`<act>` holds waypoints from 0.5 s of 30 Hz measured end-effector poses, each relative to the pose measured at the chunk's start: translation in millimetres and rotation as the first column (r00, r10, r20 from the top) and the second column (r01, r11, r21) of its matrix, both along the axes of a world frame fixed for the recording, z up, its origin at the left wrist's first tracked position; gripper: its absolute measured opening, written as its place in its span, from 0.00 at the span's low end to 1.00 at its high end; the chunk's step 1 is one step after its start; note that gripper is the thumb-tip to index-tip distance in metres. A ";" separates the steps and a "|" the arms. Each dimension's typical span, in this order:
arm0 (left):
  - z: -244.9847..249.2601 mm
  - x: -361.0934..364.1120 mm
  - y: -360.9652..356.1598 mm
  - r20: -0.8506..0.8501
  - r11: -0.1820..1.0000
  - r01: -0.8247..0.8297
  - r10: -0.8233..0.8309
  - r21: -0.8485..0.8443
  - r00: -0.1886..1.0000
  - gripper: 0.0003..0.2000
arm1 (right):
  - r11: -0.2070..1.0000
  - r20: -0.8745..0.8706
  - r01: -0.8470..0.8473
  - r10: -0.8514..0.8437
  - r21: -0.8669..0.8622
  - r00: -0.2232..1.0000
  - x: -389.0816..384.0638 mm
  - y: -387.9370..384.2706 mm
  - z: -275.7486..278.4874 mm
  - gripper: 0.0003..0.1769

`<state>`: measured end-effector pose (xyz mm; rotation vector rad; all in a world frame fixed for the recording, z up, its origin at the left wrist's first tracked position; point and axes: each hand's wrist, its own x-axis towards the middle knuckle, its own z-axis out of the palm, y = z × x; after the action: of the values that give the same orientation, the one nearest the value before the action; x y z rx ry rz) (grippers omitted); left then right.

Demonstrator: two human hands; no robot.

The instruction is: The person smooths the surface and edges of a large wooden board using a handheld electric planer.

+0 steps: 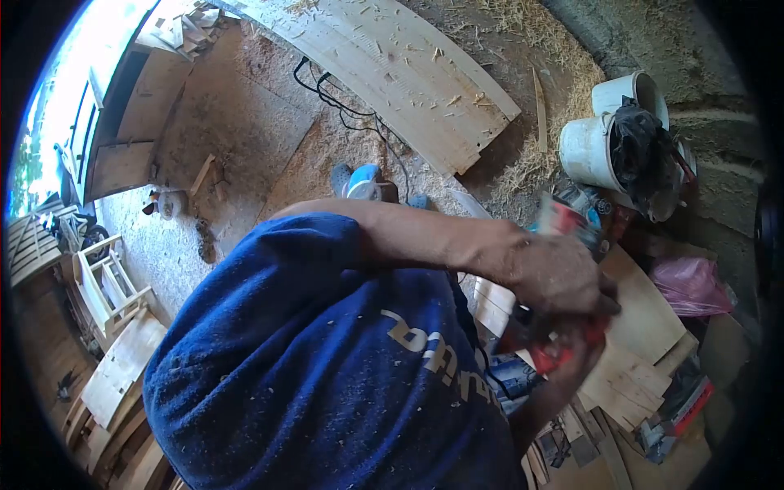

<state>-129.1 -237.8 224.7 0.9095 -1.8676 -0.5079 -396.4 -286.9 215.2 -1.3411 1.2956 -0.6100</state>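
Both hands are on a red-and-black power tool (549, 358) at right of centre, partly covered by the hands and blurred. My left hand (559, 271) is closed over the upper, dark part of it, with the forearm stretched across from the left. Below, my right hand (585, 358) wraps round the red part from the lower side. A dark cord (483, 359) hangs between the tool and my blue shirt (327, 367). Behind the left hand sits a red-and-white package (563, 219).
A long pale wooden board (400, 69) strewn with shavings lies at the top. White buckets (586, 151), one with a black plastic bag (641, 143), stand at upper right. Plywood offcuts (641, 306) and a pink bag (690, 286) lie right. Black cables (347, 106) cross the dusty floor.
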 end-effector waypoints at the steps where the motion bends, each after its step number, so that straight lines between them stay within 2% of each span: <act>1: -9.0 7.3 3.8 0.104 0.994 0.013 -0.024 0.107 0.994 0.22 | 0.990 0.029 -0.137 0.137 0.012 0.990 12.5 2.2 -10.9 0.15; 2: -17.2 15.2 8.2 0.203 0.977 0.016 -0.061 0.214 0.977 0.23 | 0.914 0.110 -0.400 0.392 0.066 0.913 40.4 9.4 -9.0 0.13; 4: -27.6 37.0 28.1 0.143 0.967 0.027 -0.066 0.255 0.988 0.21 | 0.829 0.161 -0.555 0.541 0.060 0.825 61.5 14.7 -31.6 0.09; 6: -44.4 52.6 46.4 0.072 0.986 0.004 -0.016 0.164 0.997 0.18 | 0.776 0.154 -0.629 0.627 -0.040 0.764 84.5 21.4 -48.6 0.08; 8: -55.9 64.9 60.0 0.018 0.985 -0.003 0.000 0.170 1.000 0.18 | 0.725 0.145 -0.687 0.685 -0.043 0.714 99.2 22.4 -66.4 0.09; 10: -66.2 75.6 67.0 -0.047 0.984 -0.007 0.015 0.176 0.999 0.18 | 0.646 0.019 -0.740 0.755 -0.188 0.655 113.1 19.3 -83.2 0.13; 11: -71.3 83.9 67.3 -0.007 0.979 0.008 -0.007 0.202 1.000 0.20 | 0.600 -0.047 -0.757 0.775 -0.257 0.630 119.9 17.8 -91.5 0.15; 13: -74.2 91.7 75.4 0.045 0.957 -0.026 0.013 0.289 0.999 0.21 | 0.591 -0.084 -0.765 0.775 -0.254 0.627 134.4 25.4 -99.1 0.16; 15: -85.6 100.7 77.2 0.054 0.950 -0.035 0.019 0.310 0.998 0.21 | 0.638 -0.034 -0.725 0.744 -0.258 0.667 151.4 31.6 -107.1 0.18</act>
<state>-28.4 -160.5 139.2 1.1629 -1.8477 -0.7852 -245.0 -255.4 108.1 -1.8801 0.5002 -0.2321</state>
